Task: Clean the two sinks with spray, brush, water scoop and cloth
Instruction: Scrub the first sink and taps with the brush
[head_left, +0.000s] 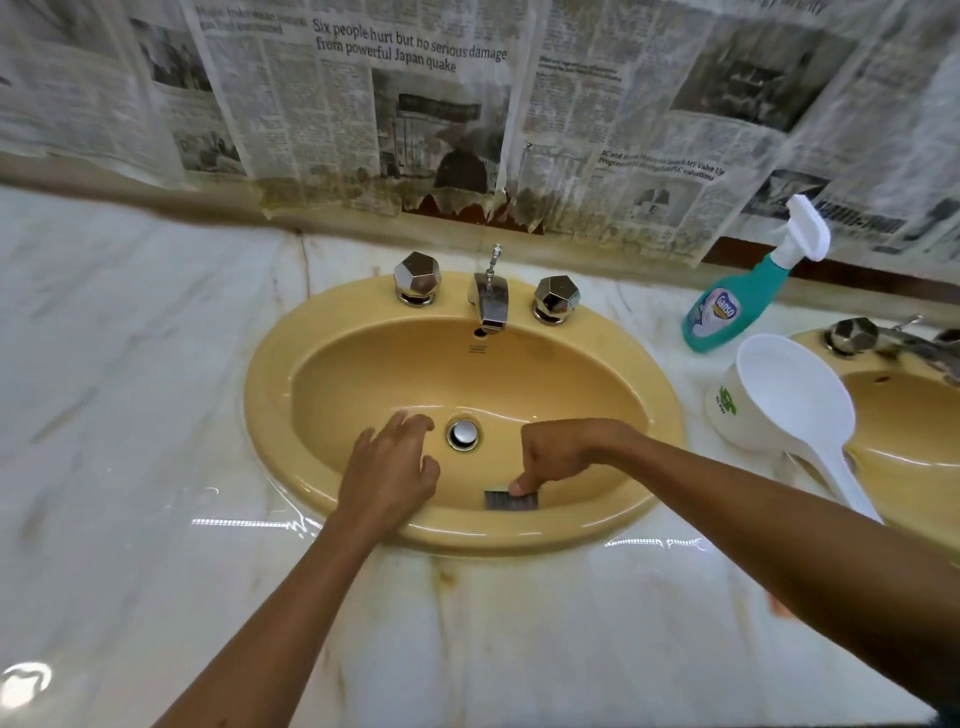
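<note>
A yellow oval sink (613, 364) is set in the marble counter, with a chrome drain plug (463, 434) at its bottom. My right hand (563, 453) grips a small brush (511, 500) and holds its dark bristles against the near inner wall of the bowl. My left hand (390, 470) hovers inside the bowl left of the drain, fingers loosely curled and holding nothing. A teal spray bottle (737, 304) with a white trigger stands on the counter to the right. A white water scoop (784, 400) rests beside it. A second yellow sink (904, 415) shows at the right edge.
A chrome faucet (488, 301) with two faceted knobs (417, 278) (556, 300) sits at the back rim. Newspaper (415, 104) covers the wall behind. The marble counter (130, 415) stretches left and toward me, wet and shiny near the sink's rim.
</note>
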